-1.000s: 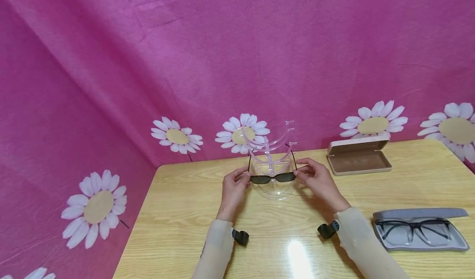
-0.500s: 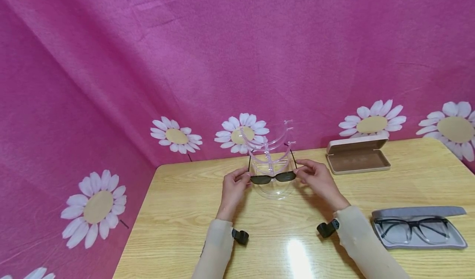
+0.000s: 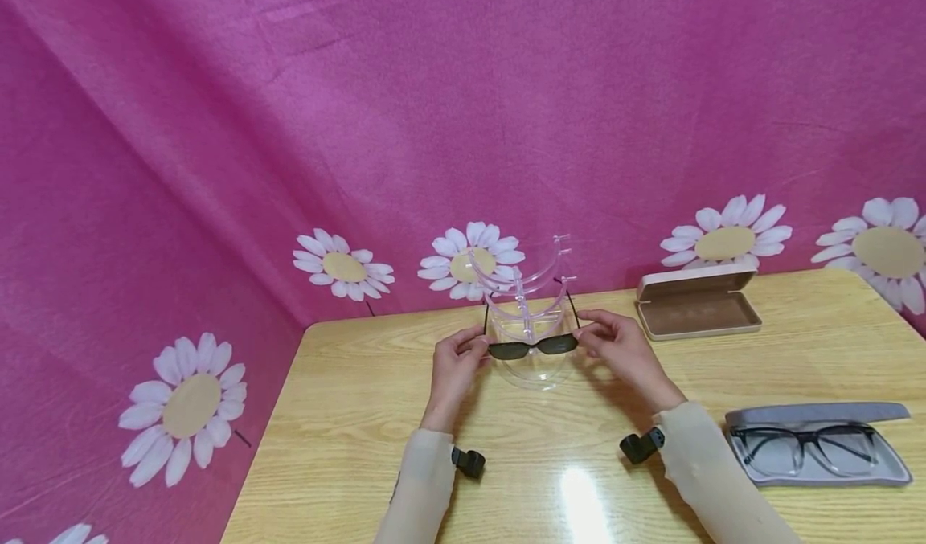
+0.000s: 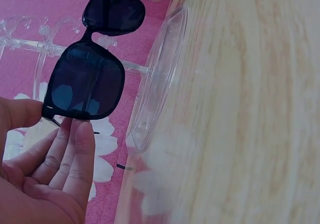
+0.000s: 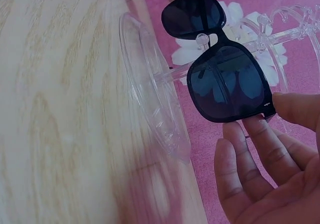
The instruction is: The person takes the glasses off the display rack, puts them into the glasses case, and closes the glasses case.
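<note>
Left hand [image 3: 454, 361], right hand [image 3: 616, 343] pinch sunglasses [image 3: 531, 346] ends; long axis left-right, lenses facing wearer.

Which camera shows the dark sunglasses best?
The left wrist view: the sunglasses fill it, both dark lenses close and sharp. The right wrist view shows them nearly as well, with a clear stand peg across the bridge. The head view shows them small, between the left hand and right hand.

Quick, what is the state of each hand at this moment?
Left hand: pinches the left end of the sunglasses.
Right hand: pinches the right end of the same sunglasses, in front of the clear stand.
</note>
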A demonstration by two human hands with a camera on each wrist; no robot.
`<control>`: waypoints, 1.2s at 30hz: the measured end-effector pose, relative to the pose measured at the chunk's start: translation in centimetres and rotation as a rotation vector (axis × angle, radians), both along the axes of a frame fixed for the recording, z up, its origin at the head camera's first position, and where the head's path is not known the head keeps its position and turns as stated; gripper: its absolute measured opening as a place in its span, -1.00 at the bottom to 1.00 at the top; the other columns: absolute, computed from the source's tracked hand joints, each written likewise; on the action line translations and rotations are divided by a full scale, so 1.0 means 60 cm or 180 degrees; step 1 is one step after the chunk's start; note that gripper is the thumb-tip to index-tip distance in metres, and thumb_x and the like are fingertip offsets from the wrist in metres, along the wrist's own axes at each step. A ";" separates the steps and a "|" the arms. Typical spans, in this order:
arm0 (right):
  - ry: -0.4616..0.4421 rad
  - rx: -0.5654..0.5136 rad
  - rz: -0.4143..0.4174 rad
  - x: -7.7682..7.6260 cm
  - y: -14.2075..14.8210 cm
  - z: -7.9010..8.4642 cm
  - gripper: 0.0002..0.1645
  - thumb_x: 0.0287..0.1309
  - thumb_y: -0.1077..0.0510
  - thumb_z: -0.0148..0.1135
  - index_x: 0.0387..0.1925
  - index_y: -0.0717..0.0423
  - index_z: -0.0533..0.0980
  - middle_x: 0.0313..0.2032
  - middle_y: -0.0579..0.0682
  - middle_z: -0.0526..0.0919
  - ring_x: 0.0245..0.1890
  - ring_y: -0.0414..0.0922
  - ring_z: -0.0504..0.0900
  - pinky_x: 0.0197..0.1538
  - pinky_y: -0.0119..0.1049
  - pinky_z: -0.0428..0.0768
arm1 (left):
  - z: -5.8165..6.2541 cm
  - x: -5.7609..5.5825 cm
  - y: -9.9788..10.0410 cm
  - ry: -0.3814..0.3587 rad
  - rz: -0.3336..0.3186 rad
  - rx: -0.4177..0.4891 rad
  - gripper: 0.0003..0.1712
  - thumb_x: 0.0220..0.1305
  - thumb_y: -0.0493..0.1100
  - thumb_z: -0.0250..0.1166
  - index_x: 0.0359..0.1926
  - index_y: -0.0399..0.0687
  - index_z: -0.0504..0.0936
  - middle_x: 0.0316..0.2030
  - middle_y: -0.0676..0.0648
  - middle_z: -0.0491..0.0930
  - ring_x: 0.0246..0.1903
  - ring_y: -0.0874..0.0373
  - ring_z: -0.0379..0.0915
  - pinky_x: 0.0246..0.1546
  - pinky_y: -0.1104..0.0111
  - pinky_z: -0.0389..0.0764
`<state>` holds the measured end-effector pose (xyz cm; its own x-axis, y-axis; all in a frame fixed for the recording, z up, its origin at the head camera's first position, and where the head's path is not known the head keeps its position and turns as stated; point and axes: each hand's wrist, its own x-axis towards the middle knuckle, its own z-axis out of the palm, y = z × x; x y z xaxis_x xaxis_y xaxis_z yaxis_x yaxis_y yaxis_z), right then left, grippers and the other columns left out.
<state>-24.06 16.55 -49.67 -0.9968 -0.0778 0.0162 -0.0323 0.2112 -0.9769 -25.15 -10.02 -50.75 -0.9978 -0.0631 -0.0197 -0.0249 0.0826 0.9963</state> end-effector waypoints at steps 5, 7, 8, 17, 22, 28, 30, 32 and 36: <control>0.0006 0.0026 0.0000 0.005 0.001 0.007 -0.46 0.37 0.33 0.21 0.33 0.46 0.44 -0.07 0.37 0.77 -0.38 -0.32 0.71 -0.23 -0.36 0.77 | 0.002 0.000 0.000 0.0022 0.0001 0.0007 -0.67 0.40 -0.39 0.24 0.12 -0.49 0.66 -0.04 -0.51 0.72 -0.36 0.39 0.63 -0.20 0.35 0.83; 0.0000 0.0020 -0.0008 0.007 0.001 0.009 -0.46 0.37 0.33 0.21 0.33 0.45 0.44 -0.08 0.36 0.77 -0.38 -0.33 0.71 -0.23 -0.36 0.77 | 0.003 0.001 0.000 -0.0001 -0.0016 0.0041 -0.67 0.41 -0.39 0.24 0.12 -0.48 0.67 -0.04 -0.52 0.71 -0.38 0.40 0.62 -0.21 0.38 0.83; -0.0009 0.0004 -0.0007 0.008 0.001 0.011 -0.46 0.37 0.34 0.21 0.33 0.46 0.43 -0.08 0.35 0.77 -0.37 -0.33 0.71 -0.22 -0.35 0.78 | 0.003 0.002 -0.001 -0.0015 -0.0021 0.0068 -0.67 0.41 -0.38 0.24 0.12 -0.48 0.66 -0.04 -0.52 0.71 -0.39 0.40 0.62 -0.22 0.38 0.82; -0.0086 0.0057 0.0013 0.017 0.004 0.016 -0.44 0.38 0.29 0.25 0.35 0.41 0.43 -0.08 0.28 0.78 -0.26 -0.30 0.74 -0.13 -0.31 0.80 | 0.013 0.014 -0.007 -0.0122 -0.0087 0.0290 -0.66 0.45 -0.37 0.23 0.13 -0.57 0.60 -0.09 -0.41 0.76 -0.41 0.37 0.64 -0.25 0.44 0.80; -0.0099 0.0102 0.0044 0.026 0.009 0.013 -0.41 0.38 0.28 0.25 0.37 0.39 0.41 -0.03 0.31 0.77 -0.25 -0.33 0.72 -0.13 -0.31 0.79 | 0.014 0.019 -0.005 -0.0182 -0.0101 0.0299 -0.65 0.44 -0.36 0.24 0.12 -0.57 0.59 -0.10 -0.40 0.76 -0.40 0.37 0.65 -0.25 0.46 0.79; -0.0058 0.0140 0.0018 0.036 0.013 0.008 -0.43 0.40 0.26 0.25 0.36 0.40 0.42 0.00 0.33 0.77 -0.26 -0.42 0.68 -0.13 -0.36 0.76 | 0.010 0.021 -0.001 -0.0215 -0.0120 0.0293 -0.65 0.44 -0.34 0.26 0.11 -0.56 0.60 -0.08 -0.42 0.76 -0.40 0.36 0.64 -0.27 0.49 0.78; -0.0050 0.0139 0.0022 0.040 0.014 0.006 -0.43 0.40 0.27 0.25 0.36 0.40 0.42 -0.04 0.32 0.77 -0.28 -0.38 0.69 -0.15 -0.36 0.76 | 0.010 0.023 -0.001 -0.0222 -0.0136 0.0292 -0.65 0.43 -0.34 0.26 0.11 -0.55 0.61 -0.06 -0.42 0.75 -0.39 0.36 0.64 -0.25 0.47 0.78; -0.0035 0.0114 0.0038 0.044 0.015 0.004 -0.44 0.39 0.28 0.25 0.36 0.40 0.42 -0.08 0.31 0.78 -0.29 -0.35 0.70 -0.16 -0.36 0.75 | 0.010 0.028 -0.001 -0.0231 -0.0155 0.0280 -0.65 0.43 -0.33 0.27 0.12 -0.53 0.61 -0.05 -0.41 0.75 -0.37 0.35 0.65 -0.21 0.42 0.81; 0.0019 0.0039 0.0085 0.053 0.018 0.001 -0.44 0.38 0.31 0.24 0.34 0.44 0.42 -0.10 0.31 0.78 -0.27 -0.36 0.71 -0.15 -0.40 0.75 | 0.011 0.040 -0.002 -0.0210 -0.0183 0.0272 -0.65 0.43 -0.33 0.27 0.12 -0.54 0.61 -0.09 -0.40 0.76 -0.36 0.33 0.65 -0.18 0.37 0.82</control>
